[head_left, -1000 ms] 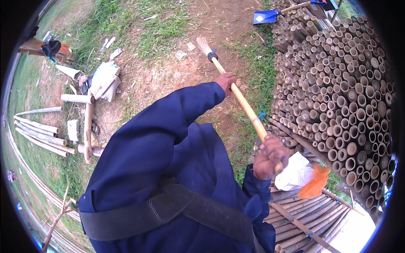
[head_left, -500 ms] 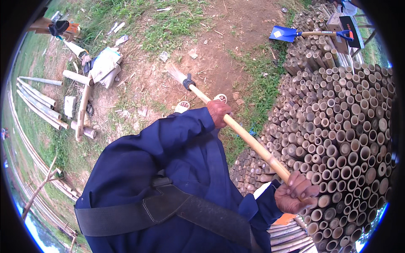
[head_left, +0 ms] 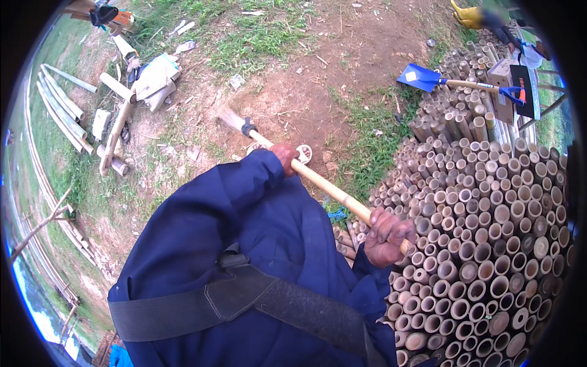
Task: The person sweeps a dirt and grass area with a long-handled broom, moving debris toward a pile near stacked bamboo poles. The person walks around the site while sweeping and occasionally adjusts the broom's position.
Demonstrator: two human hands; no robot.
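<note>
A long-handled stick broom (head_left: 330, 188) slants across in front of me, its pale bamboo handle gripped by both hands. My left hand (head_left: 285, 159) is closed round the lower handle, just above a dark binding. My right hand (head_left: 389, 235) wraps the handle near its upper end, close to the stacked bamboo. Beyond the binding, the pale bristles (head_left: 230, 118) reach down to the bare soil and look slightly blurred. My sandalled feet show partly behind the handle and my left hand.
Cut bamboo pieces (head_left: 471, 244) stand in a dense stack on the right. A blue shovel (head_left: 420, 78) lies across its far end, beside a cardboard box (head_left: 502, 92). A person in yellow boots (head_left: 468, 15) is at far right. White sacks (head_left: 158, 81) and bamboo poles (head_left: 61, 110) lie left.
Both hands and the broom have shifted left in the picture, with the bristles moving left and the right hand higher. The view has turned, bringing yellow boots into sight.
</note>
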